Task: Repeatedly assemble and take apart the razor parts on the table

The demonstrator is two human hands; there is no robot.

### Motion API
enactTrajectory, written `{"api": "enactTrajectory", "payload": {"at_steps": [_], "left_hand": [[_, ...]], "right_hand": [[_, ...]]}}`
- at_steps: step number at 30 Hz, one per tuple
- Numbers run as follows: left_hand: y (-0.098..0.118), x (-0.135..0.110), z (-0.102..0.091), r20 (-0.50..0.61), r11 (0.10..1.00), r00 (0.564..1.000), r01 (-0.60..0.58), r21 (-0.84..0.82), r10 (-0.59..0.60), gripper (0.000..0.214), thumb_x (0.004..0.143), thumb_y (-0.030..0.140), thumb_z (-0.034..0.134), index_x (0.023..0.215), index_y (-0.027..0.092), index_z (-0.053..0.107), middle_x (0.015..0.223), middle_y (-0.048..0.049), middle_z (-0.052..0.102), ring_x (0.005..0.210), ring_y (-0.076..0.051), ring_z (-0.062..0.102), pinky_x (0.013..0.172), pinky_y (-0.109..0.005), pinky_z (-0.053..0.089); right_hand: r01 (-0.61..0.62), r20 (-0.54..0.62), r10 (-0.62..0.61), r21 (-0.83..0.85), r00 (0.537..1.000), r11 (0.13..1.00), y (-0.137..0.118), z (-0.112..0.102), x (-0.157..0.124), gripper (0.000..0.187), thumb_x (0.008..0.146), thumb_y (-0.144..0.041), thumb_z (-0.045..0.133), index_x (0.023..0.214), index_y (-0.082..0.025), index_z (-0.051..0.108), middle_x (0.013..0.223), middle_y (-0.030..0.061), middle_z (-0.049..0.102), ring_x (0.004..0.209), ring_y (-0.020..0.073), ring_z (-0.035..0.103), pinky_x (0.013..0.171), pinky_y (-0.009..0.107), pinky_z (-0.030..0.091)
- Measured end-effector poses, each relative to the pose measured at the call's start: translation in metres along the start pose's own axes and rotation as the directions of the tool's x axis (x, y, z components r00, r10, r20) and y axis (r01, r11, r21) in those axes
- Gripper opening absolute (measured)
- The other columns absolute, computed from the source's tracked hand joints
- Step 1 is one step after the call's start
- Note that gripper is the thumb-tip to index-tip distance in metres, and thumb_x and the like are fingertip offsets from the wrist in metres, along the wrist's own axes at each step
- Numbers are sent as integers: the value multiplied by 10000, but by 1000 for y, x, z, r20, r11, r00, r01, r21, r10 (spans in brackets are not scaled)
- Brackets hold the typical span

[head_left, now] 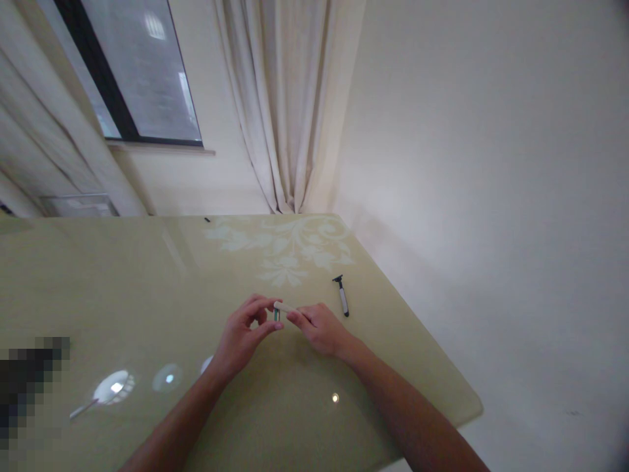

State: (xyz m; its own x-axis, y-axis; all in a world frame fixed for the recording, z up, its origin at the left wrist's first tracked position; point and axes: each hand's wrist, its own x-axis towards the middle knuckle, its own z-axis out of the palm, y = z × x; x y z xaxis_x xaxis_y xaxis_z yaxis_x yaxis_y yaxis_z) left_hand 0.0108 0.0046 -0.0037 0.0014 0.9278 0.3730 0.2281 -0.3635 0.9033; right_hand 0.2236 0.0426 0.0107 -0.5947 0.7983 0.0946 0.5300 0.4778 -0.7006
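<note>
Above the table (236, 252), my left hand (246, 333) pinches a small greenish, metallic-looking head (277, 314) between thumb and fingertips. It sits crosswise at the end of a slim white handle (285, 307), so the whole looks like a white-handled razor. Closed around the other end of that handle is my right hand (319, 328), which hides most of it. Fine detail of the head is too small to make out. To the right of my hands, a second razor (343, 298), black and grey, lies on the tabletop with its head pointing away.
A small dark object (207, 219) lies at the table's far edge. Pale curtains (278, 98) hang behind it beside a window (147, 72). The wall (472, 164) runs along the table's right side. Light reflections show on the glossy surface.
</note>
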Motion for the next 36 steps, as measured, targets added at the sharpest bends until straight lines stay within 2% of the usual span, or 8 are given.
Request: {"api": "enactTrajectory", "payload": {"at_steps": [4, 8, 13, 15, 19, 26, 32, 36], "left_hand": [[-1, 1, -2, -1, 1000, 1000, -1, 11, 1, 334, 792, 301, 819, 1123, 266, 791, 873, -6, 624, 701, -130, 555, 681, -255, 465], [-4, 2, -5, -13, 1000, 1000, -15, 6, 15, 335, 791, 295, 822, 1124, 268, 794, 880, -8, 626, 696, -128, 555, 670, -257, 452], [-2, 2, -4, 35, 999, 999, -13, -37, 14, 350, 788, 287, 824, 1136, 268, 796, 858, -8, 612, 726, -137, 567, 697, -266, 457], [-1, 2, -3, 38, 999, 999, -6, -33, 8, 353, 786, 285, 825, 1138, 269, 796, 870, -8, 617, 719, -131, 560, 695, -264, 456], [-2, 1, -1, 25, 1000, 1000, 4, -4, -4, 341, 783, 291, 831, 1121, 265, 794, 874, -1, 626, 686, -117, 537, 670, -250, 447], [-1, 1, 1, -16, 1000, 1000, 13, -17, -13, 259, 793, 306, 809, 1041, 232, 789, 843, 6, 617, 673, -116, 553, 632, -236, 448], [-2, 1, -1, -9, 1000, 1000, 14, -11, -14, 295, 805, 292, 798, 1098, 258, 794, 902, -5, 635, 689, -113, 554, 655, -238, 456], [-4, 1, -2, -2, 1000, 1000, 13, -9, -13, 321, 801, 293, 805, 1120, 266, 794, 891, -4, 626, 695, -116, 552, 663, -242, 452]], "right_hand": [[-41, 143, 12, 198, 990, 979, -2, -2, -1, 661, 1010, -728, 325, 616, -198, 368, 597, -42, 295, 561, 101, 297, 544, 274, 213], [-99, 289, 0, 326, 957, 940, -3, -6, -4, 677, 985, -764, 344, 606, -204, 356, 559, -56, 300, 521, 86, 263, 509, 267, 198], [-275, 481, -48, 577, 875, 769, 2, -8, -4, 659, 937, -802, 415, 622, -233, 309, 517, -100, 244, 449, 73, 217, 455, 243, 193], [-271, 455, -19, 563, 890, 781, 5, -7, -2, 660, 943, -797, 412, 618, -231, 315, 517, -97, 246, 451, 74, 219, 460, 244, 195], [-175, 234, 96, 345, 967, 922, 7, -6, 2, 691, 966, -787, 357, 587, -210, 350, 535, -64, 272, 499, 87, 248, 500, 270, 189], [-18, -85, 25, 85, 996, 996, -1, -1, 0, 606, 1021, -645, 417, 631, -181, 433, 603, -40, 338, 582, 104, 349, 575, 281, 195], [-102, 120, 73, 250, 990, 963, -1, 1, 0, 644, 1006, -710, 368, 611, -203, 327, 592, -49, 264, 545, 94, 276, 537, 275, 183], [-163, 246, 79, 344, 966, 925, 0, -2, -2, 684, 975, -777, 350, 597, -206, 359, 540, -58, 294, 507, 87, 268, 506, 269, 190]]}}
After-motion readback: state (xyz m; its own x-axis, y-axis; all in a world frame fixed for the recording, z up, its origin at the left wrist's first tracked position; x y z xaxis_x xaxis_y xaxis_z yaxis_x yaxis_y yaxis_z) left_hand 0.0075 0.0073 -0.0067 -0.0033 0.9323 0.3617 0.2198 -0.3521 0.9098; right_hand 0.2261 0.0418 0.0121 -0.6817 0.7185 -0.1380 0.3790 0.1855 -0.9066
